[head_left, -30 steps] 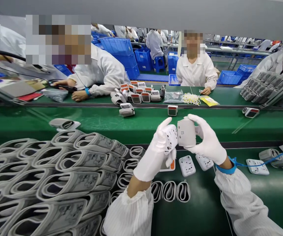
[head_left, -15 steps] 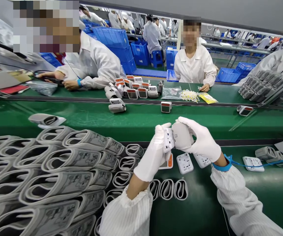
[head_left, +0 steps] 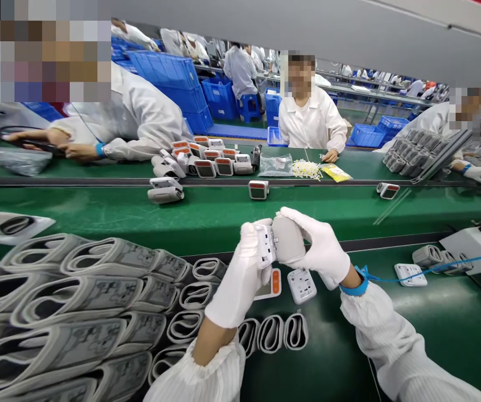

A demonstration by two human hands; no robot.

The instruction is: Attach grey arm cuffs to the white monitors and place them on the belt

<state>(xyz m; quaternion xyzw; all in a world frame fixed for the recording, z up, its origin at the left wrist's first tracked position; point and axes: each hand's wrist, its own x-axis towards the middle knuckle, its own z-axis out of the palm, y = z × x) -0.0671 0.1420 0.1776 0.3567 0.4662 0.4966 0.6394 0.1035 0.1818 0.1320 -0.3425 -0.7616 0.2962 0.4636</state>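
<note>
In white gloves, both my hands meet in front of me above the green worktop (head_left: 332,357). My left hand (head_left: 240,273) is closed on a white blood pressure monitor (head_left: 267,245), its back side showing. Wrapped in my right hand (head_left: 324,251) is a rolled grey cuff (head_left: 288,240), its end against the monitor's edge; whether they are joined I cannot tell. Beneath my hands lie a monitor with orange buttons (head_left: 274,283) and another turned back side up (head_left: 302,286). Several rolled cuffs (head_left: 270,334) stand nearer to me.
A large pile of grey cuffs (head_left: 77,312) fills the left. Across the green conveyor (head_left: 207,215) sit finished-looking monitors (head_left: 258,190). A blue wrist cord (head_left: 433,271) runs off to the right, over a white monitor (head_left: 410,274). Co-workers (head_left: 311,120) sit opposite.
My view has shifted, so the scene sits farther left and slightly lower. Both hands keep hold of the monitor and cuff, with little change between them.
</note>
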